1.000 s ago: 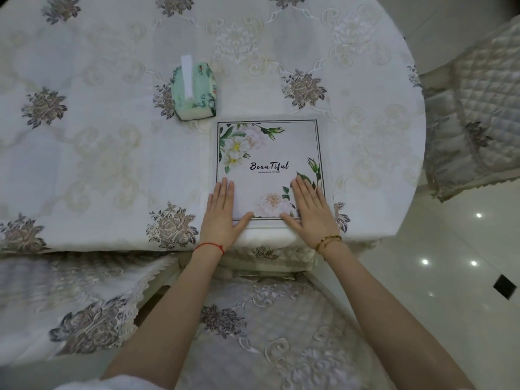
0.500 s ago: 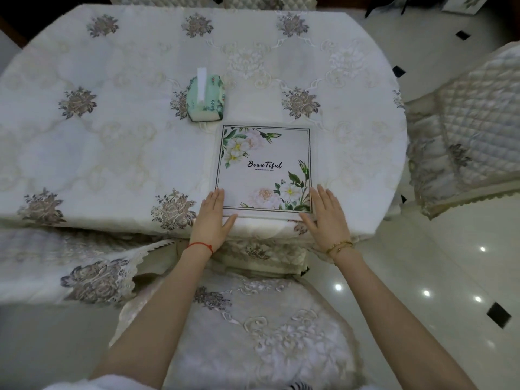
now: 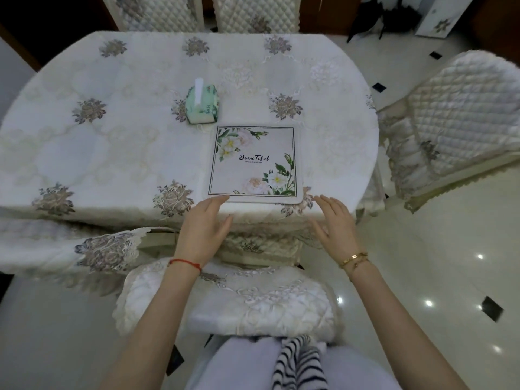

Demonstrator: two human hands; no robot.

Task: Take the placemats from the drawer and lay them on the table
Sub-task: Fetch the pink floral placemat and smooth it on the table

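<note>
A square white placemat (image 3: 253,161) with printed flowers and the word "Beautiful" lies flat on the table (image 3: 112,147), close to its near edge. My left hand (image 3: 201,229) hovers just in front of the mat's near left corner, fingers straight and relaxed, holding nothing. My right hand (image 3: 334,223) is off the mat's near right corner over the table edge, also with loose straight fingers and nothing in it. No drawer is in view.
A green tissue box (image 3: 203,104) stands behind the mat's far left corner. Quilted chairs surround the table: one directly below my hands (image 3: 253,299), one at the right (image 3: 450,119), one at the left (image 3: 84,249), two at the far side (image 3: 253,12).
Both hands have lifted off the placemat and drawn back toward me past the table edge. The view has pulled back, showing more of the table and chairs.
</note>
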